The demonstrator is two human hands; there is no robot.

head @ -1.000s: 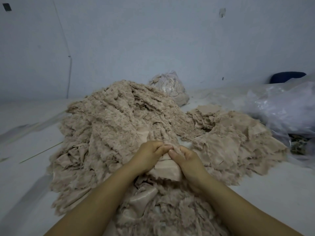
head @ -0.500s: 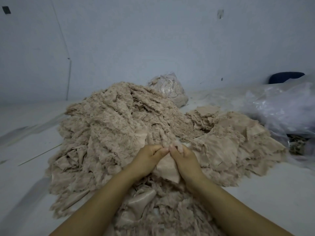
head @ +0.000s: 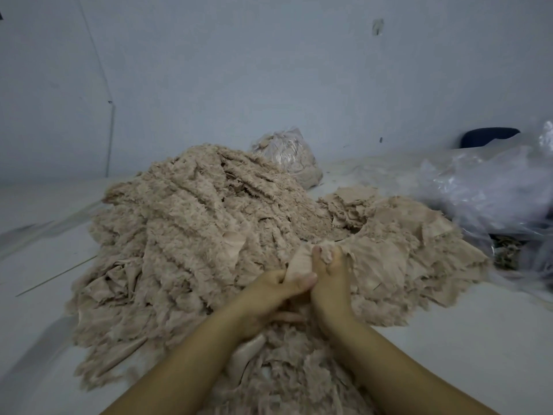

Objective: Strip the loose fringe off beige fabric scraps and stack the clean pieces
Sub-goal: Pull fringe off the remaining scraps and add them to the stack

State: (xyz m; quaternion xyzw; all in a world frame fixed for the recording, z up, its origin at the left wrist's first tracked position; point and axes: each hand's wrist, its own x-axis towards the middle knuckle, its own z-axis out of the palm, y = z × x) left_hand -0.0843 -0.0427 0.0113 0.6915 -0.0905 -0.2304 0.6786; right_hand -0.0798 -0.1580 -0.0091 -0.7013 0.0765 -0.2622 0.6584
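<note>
Head view: right hand [head: 330, 283] had lifted from half a second before, fingers pinching a fringe tuft [head: 326, 255] torn up off the scrap [head: 299, 262]; left hand [head: 269, 290] gripped the scrap above the big fringed pile [head: 191, 235]. Stripping underway, stacking pending.

- The left hand [head: 270, 290] grips the lower end of a smooth beige fabric scrap [head: 299, 260], thumb across its front.
- The right hand [head: 330, 275], touching the left, pinches a tuft of loose beige fringe [head: 326, 250] at the scrap's upper edge.
- A large heap of fuzzy, fringed beige fabric scraps [head: 191, 223] rises behind and to the left of the hands.
- A flatter pile of beige fabric pieces [head: 404, 244] lies to the right.
- A clear plastic bag stuffed with beige material [head: 288, 157] sits behind the heap against the pale grey wall [head: 269, 70].
- Crumpled clear plastic sheeting [head: 490, 190] lies at far right on the pale floor [head: 463, 339].
</note>
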